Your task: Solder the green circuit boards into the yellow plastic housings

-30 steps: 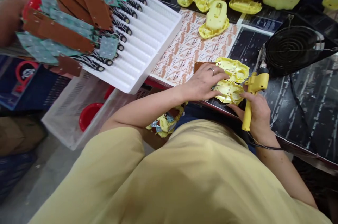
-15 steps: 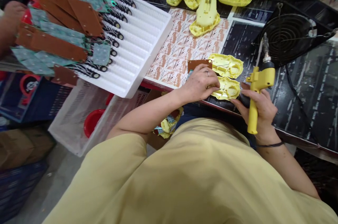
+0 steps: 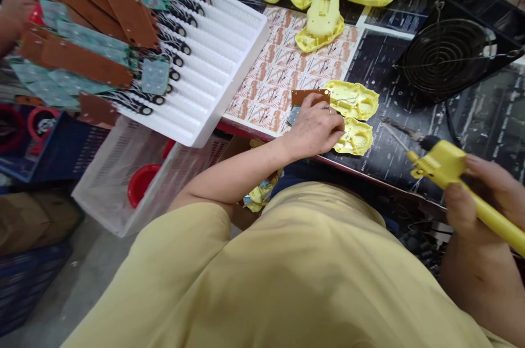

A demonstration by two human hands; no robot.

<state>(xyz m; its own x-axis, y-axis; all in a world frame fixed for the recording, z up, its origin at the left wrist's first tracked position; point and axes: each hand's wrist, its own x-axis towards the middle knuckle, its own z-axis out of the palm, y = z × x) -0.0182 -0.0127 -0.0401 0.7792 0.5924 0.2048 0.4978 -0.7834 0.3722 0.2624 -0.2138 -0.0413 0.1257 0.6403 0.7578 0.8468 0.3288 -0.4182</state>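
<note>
Grip of R hand (image 3: 471, 233) clamped on soldering gun (image 3: 443, 164), just swung away from shell halves (image 3: 364, 138); soldering prob. paused. L hand (image 3: 314, 126), can't tell.

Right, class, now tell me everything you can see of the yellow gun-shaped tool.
The yellow gun-shaped tool looks plastic, with a blocky head and a long handle running off the picture's right edge. From its front stick a black collar with a blurred dark shaft and, beside it, a thin metallic rod. Gripped by the right hand, it slants toward the picture's upper left, over the dark tabletop. Whether its tip touches anything is unclear.
</note>
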